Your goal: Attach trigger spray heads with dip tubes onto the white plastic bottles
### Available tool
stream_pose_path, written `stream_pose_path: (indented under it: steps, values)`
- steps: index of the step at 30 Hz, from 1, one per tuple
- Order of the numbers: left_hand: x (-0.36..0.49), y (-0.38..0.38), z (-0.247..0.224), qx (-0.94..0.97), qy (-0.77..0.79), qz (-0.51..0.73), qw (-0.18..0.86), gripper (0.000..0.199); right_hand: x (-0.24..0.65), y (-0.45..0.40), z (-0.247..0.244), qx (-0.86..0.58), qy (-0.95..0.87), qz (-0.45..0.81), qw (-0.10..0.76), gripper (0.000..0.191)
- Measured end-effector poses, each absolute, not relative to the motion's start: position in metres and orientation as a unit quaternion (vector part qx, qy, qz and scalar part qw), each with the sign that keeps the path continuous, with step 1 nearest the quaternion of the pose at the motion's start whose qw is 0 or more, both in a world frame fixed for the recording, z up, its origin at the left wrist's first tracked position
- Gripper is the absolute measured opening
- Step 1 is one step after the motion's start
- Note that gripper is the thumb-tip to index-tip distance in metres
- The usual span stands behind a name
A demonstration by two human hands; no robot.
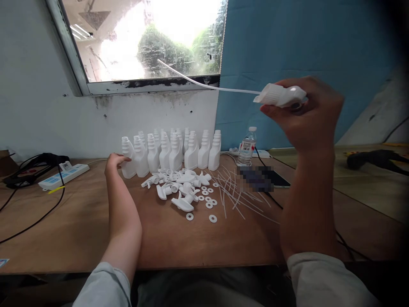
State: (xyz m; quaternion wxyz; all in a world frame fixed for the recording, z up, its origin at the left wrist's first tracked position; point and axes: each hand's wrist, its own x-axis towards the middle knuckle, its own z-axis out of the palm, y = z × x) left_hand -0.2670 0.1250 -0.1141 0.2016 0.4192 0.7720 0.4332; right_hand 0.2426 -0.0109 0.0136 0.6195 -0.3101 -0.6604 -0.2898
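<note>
High on the right, my right hand (315, 111) grips a white trigger spray head (277, 96). A thin white dip tube (198, 82) sticks out of its collar to the left, bending upward at the far end. My left hand (115, 162) is at the leftmost white spray bottle (128, 168), fingers closed around its side; the bottle stands upright without a top. Beside it several more open white bottles (175, 155) stand in rows. In front of them lie a pile of spray heads (182, 201), several flat white washers (212, 218) and loose dip tubes (238, 198).
A clear water bottle (247, 147) and a phone (276, 177) sit at the back right, with black cables nearby. On the left are a white power strip (65, 175) and a black cable bundle (35, 166). A wall, window and blue curtain (287, 38) rise behind the wooden table (191, 247).
</note>
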Motion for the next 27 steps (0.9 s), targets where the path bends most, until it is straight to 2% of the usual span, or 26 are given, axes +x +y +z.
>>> stream_pose_path:
  steps: [6, 10, 15, 18, 21, 24, 27]
  values:
    - [-0.261, 0.115, -0.108, 0.421, 0.768, 0.418, 0.242, 0.042, 0.239, -0.013, 0.013, -0.316, -0.666, -0.279, 0.616, 0.031]
    - [-0.259, 0.092, -0.088, 0.446, 0.761, 0.403, 0.245, 0.046, 0.239, -0.01, 0.012, -0.322, -0.671, -0.266, 0.612, 0.032]
    - [-0.253, 0.061, -0.044, 0.468, 0.733, 0.475, 0.135, 0.04, 0.234, -0.007, 0.01, -0.341, -0.65, -0.259, 0.628, 0.032]
    - [-0.224, 0.041, -0.02, 0.53, 0.627, 0.566, 0.078, 0.033, 0.225, -0.007, 0.009, -0.345, -0.649, -0.269, 0.622, 0.032]
    - [-0.173, 0.019, -0.002, 0.642, 0.463, 0.6, 0.112, 0.042, 0.212, -0.007, 0.007, -0.338, -0.656, -0.261, 0.623, 0.034]
    - [-0.115, 0.002, 0.008, 0.743, 0.353, 0.517, 0.238, 0.043, 0.196, -0.005, 0.0, -0.325, -0.677, -0.245, 0.614, 0.035]
    - [-0.065, -0.006, 0.01, 0.786, 0.281, 0.431, 0.342, 0.052, 0.177, -0.001, -0.01, -0.307, -0.708, -0.253, 0.583, 0.033]
